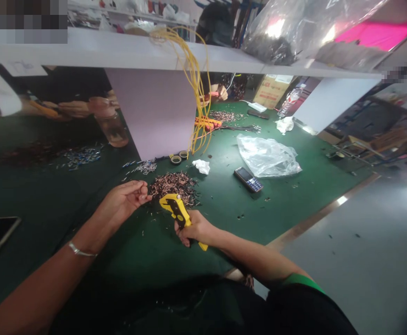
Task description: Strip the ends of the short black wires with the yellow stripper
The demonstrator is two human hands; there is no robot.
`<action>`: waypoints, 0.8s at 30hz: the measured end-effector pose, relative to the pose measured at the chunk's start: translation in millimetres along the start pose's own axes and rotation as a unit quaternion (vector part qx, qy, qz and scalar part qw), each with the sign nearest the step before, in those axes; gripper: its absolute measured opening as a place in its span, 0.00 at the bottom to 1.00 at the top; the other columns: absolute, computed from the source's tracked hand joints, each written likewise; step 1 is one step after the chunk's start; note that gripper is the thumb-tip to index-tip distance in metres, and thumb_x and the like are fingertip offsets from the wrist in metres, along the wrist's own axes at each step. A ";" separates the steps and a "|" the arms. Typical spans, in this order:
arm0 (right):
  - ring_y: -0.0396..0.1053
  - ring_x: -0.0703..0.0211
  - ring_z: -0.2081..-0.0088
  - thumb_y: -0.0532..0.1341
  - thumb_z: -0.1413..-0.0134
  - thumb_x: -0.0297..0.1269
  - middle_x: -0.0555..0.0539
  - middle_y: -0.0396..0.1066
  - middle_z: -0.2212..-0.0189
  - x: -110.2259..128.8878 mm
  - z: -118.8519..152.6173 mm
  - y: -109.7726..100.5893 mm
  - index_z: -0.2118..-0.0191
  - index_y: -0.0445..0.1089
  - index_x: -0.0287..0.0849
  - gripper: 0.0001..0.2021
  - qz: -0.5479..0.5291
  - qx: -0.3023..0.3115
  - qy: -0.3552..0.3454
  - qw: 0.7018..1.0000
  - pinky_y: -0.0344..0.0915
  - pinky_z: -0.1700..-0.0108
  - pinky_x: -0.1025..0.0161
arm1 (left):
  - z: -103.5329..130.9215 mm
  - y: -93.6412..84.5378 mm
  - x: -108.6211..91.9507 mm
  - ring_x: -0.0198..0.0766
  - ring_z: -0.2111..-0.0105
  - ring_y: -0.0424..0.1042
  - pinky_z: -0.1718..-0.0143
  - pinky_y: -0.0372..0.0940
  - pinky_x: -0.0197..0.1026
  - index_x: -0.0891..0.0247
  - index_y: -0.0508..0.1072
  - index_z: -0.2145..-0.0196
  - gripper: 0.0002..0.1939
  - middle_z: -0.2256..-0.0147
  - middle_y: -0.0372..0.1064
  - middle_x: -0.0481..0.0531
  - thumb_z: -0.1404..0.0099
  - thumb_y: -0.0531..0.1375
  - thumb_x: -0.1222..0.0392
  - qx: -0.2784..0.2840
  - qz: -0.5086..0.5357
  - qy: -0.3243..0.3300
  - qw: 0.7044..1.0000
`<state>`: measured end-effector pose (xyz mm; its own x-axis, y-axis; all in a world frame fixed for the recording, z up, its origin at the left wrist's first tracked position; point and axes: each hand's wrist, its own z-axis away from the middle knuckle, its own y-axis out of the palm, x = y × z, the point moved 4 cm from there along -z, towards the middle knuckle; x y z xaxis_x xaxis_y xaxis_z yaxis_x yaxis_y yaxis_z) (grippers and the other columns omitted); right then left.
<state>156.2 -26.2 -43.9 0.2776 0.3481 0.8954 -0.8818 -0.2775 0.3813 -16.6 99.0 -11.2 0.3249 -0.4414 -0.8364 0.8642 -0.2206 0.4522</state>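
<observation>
My right hand (196,228) is wrapped round the handles of yellow-and-black pliers (180,211), whose head points up and to the left. Beyond the pliers lies a heap of short black and copper-coloured wire pieces (175,184), partly covered by the tool's head. My left hand (129,197) hovers at the heap's left edge, thumb and fingertips pinched together. Whatever sits between those fingertips is too small to make out. A smaller scatter of silvery pieces (147,166) lies just behind the left hand.
Close by are a keypad phone (248,180), a clear plastic bag (269,156), crumpled tissue (201,166) and tape rolls (176,159). Yellow wires (192,74) hang from the shelf (126,53). Across the bench, other people's hands (74,109) hold tools. A bottle (110,123) stands left.
</observation>
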 end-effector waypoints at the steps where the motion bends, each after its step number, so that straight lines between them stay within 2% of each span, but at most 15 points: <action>1: 0.61 0.67 0.88 0.59 0.70 0.27 0.59 0.65 0.90 0.1 0.1 -0.1 0.74 0.64 0.41 0.09 0.004 0.001 -0.002 1.000 0.59 0.84 0.71 | -0.7 -0.6 -0.2 0.28 0.81 0.65 0.68 0.74 0.39 0.72 0.76 0.69 0.02 0.76 0.69 0.50 0.41 0.62 0.71 0.000 0.003 0.004 1.000; 13: 0.59 0.68 0.88 0.58 0.68 0.27 0.60 0.63 0.90 1.9 -1.2 2.5 0.73 0.63 0.42 0.10 0.038 0.002 -0.004 0.999 0.57 0.84 0.72 | -0.7 -2.7 -6.5 0.28 0.83 0.63 0.71 0.74 0.37 0.72 0.76 0.68 0.07 0.79 0.67 0.49 0.40 0.57 0.75 -0.029 -0.035 0.006 0.999; 16: 0.60 0.68 0.87 0.59 0.67 0.25 0.60 0.63 0.89 5.1 -1.4 1.6 0.72 0.63 0.42 0.10 0.043 0.001 0.005 0.999 0.57 0.84 0.71 | -1.1 -1.8 -8.9 0.28 0.84 0.62 0.72 0.75 0.36 0.72 0.76 0.70 0.10 0.81 0.65 0.47 0.41 0.55 0.77 -0.060 -0.055 0.012 0.997; 21: 0.60 0.69 0.85 0.59 0.64 0.24 0.60 0.63 0.84 2.0 -1.9 0.8 0.70 0.63 0.42 0.10 0.086 -0.009 0.019 0.996 0.59 0.81 0.71 | 5.8 13.2 -15.0 0.27 0.84 0.60 0.75 0.72 0.33 0.69 0.76 0.73 0.13 0.83 0.60 0.45 0.40 0.54 0.77 -0.095 -0.075 -0.014 0.993; 24: 0.61 0.68 0.81 0.60 0.61 0.24 0.59 0.63 0.80 2.3 -1.1 2.8 0.69 0.64 0.42 0.10 0.174 -0.009 0.007 0.985 0.59 0.79 0.71 | 14.4 25.1 -20.8 0.27 0.84 0.57 0.82 0.64 0.28 0.69 0.76 0.76 0.14 0.85 0.56 0.46 0.42 0.53 0.78 -0.132 -0.072 -0.022 0.988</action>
<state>153.9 -25.2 -41.1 -0.0474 0.2476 0.9677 -0.9295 -0.3658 0.0480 -7.2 90.1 22.0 0.1797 -0.4605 -0.8693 0.9721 -0.0523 0.2286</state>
